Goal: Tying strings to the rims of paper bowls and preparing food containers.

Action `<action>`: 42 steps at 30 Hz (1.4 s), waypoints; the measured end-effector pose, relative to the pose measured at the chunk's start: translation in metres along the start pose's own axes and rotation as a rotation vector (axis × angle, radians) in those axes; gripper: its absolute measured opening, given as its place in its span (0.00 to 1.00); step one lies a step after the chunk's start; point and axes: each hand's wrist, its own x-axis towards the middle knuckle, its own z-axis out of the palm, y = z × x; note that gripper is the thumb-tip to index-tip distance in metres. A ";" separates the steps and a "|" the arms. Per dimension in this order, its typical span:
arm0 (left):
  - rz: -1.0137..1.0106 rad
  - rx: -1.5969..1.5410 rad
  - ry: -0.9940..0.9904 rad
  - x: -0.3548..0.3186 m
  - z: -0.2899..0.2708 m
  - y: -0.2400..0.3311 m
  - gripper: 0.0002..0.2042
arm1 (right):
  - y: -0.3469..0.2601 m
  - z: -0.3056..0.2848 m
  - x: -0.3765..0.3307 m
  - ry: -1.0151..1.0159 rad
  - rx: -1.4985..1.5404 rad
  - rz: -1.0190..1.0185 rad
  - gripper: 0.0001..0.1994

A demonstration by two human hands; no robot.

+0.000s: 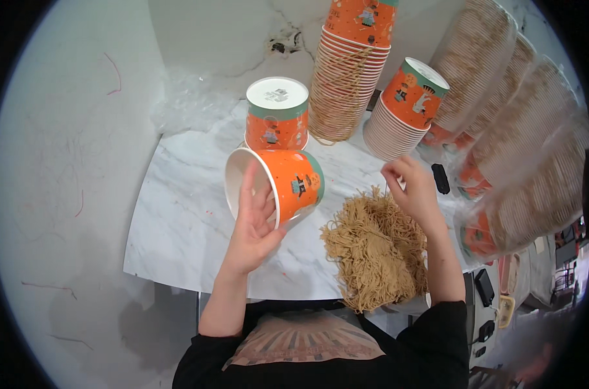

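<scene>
Tub in the left hand, cord heap under the right

The left hand (249,227) is partly open, its fingers inside the mouth of an orange tub (297,185) and its thumb outside by the rim, so it has hold of the wall. The tub lies tilted on its side, mouth toward nine o'clock, base toward three. The right hand (411,191) is raised past the base, fingers curled and thumb near the forefinger; whether a strand is pinched there I cannot tell. The cord heap (375,253) lies just below it, at four o'clock from the tub.

At eleven o'clock from the tub, just beyond it, stands an upturned tub (277,123); at one o'clock rises a tall stack (346,84) with tan cord down its side. Judging by that, those tubs seem to be finished. No cord shows on the held tub, so it looks undone, as does the short stack (401,107) at two o'clock. Plenty of cord remains.

The marble tabletop (184,201) offers open room from seven to nine o'clock. The heap reaches the near edge at five, and the bagged stacks (528,155) crowd three o'clock, leaving the right arm less space.
</scene>
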 end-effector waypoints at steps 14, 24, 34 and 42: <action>0.127 0.598 0.335 0.003 -0.019 -0.008 0.16 | -0.139 -0.039 0.162 -0.359 1.331 -0.005 0.06; -0.029 0.030 0.305 0.004 -0.018 0.017 0.18 | -0.140 0.018 0.091 -0.324 0.792 -0.099 0.07; 0.025 0.165 0.253 0.004 -0.022 -0.005 0.11 | -0.126 0.036 0.061 -0.282 0.741 -0.051 0.06; 0.092 0.229 0.285 0.006 -0.015 -0.008 0.08 | -0.120 0.043 0.058 -0.308 0.903 0.022 0.07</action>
